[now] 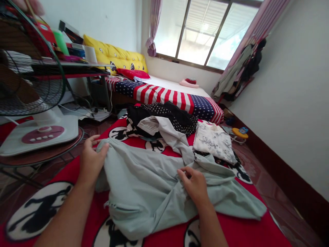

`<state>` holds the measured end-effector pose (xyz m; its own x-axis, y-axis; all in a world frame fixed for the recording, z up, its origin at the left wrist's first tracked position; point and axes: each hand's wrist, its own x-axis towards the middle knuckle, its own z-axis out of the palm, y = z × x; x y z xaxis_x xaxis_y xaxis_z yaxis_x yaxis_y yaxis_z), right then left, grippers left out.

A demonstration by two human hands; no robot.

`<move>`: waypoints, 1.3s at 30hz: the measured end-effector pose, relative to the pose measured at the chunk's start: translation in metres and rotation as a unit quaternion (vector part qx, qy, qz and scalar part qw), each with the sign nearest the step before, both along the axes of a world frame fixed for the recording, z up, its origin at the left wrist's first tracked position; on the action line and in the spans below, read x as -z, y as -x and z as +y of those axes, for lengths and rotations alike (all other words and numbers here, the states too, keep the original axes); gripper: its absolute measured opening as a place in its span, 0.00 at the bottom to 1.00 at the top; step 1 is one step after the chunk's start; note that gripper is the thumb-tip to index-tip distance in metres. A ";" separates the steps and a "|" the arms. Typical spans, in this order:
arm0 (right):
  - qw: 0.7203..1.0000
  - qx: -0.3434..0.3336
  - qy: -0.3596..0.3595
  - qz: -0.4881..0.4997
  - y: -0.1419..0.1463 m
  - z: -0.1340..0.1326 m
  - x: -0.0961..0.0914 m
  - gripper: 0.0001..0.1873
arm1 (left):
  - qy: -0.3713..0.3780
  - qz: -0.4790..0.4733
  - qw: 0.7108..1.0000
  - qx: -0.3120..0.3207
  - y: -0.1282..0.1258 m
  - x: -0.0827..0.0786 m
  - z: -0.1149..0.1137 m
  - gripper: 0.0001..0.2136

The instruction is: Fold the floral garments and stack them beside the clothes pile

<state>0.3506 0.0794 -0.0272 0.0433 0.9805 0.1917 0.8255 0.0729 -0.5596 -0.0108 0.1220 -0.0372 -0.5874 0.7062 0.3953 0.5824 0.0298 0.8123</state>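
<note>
A pale grey-green garment (138,178) with a zipped slit near its lower left lies spread and rumpled on the red patterned bed cover (259,230). Whether it is a jacket or trousers, I cannot tell. My left hand (93,158) grips its upper left corner between thumb and fingers, slightly raised. Fingers bent, my right hand (193,181) pinches a fold of the same garment near its middle. A light grey cloth piece (171,133) stretches behind it, over a pile of black clothes with white dots (177,115). At the right lies a folded white floral garment (214,140).
A fan (41,133) stands on a round stool at the left, beside a cluttered desk (77,67). Behind is another bed with a stars-and-stripes cover (164,97). Clothes hang (239,70) on the right wall, and a small yellow stool (240,133) stands below.
</note>
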 end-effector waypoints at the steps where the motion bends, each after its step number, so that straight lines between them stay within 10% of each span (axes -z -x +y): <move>1: 1.000 -0.004 0.018 -0.008 -0.002 -0.001 -0.002 0.15 | 0.000 0.025 1.000 -0.005 -0.003 -0.002 -0.001 0.26; 5: 0.998 -0.016 0.054 0.012 -0.009 0.000 -0.002 0.13 | 0.057 0.087 0.994 0.025 -0.015 -0.008 -0.004 0.25; 12: 0.969 0.069 -0.169 0.168 -0.008 0.020 0.023 0.40 | 0.126 0.139 0.977 0.100 -0.023 0.001 -0.002 0.18; 16: 0.978 0.124 -0.100 0.134 -0.011 0.032 0.031 0.52 | 0.109 0.132 0.978 0.117 -0.023 0.002 -0.001 0.17; 23: 0.994 0.004 0.049 0.100 -0.012 0.011 0.001 0.11 | 0.041 0.042 0.982 0.179 -0.028 0.000 -0.004 0.13; 30: 0.871 0.139 -0.235 0.409 -0.031 0.017 -0.006 0.38 | -0.110 -0.001 0.988 0.108 -0.036 -0.012 -0.008 0.23; 35: 0.924 0.081 -0.258 0.271 -0.009 0.010 -0.001 0.37 | 0.093 0.033 0.990 0.100 -0.023 0.005 0.004 0.33; 39: 0.962 -0.166 -0.172 0.131 0.020 -0.011 -0.011 0.15 | 0.208 0.083 0.972 0.067 -0.016 0.004 0.000 0.33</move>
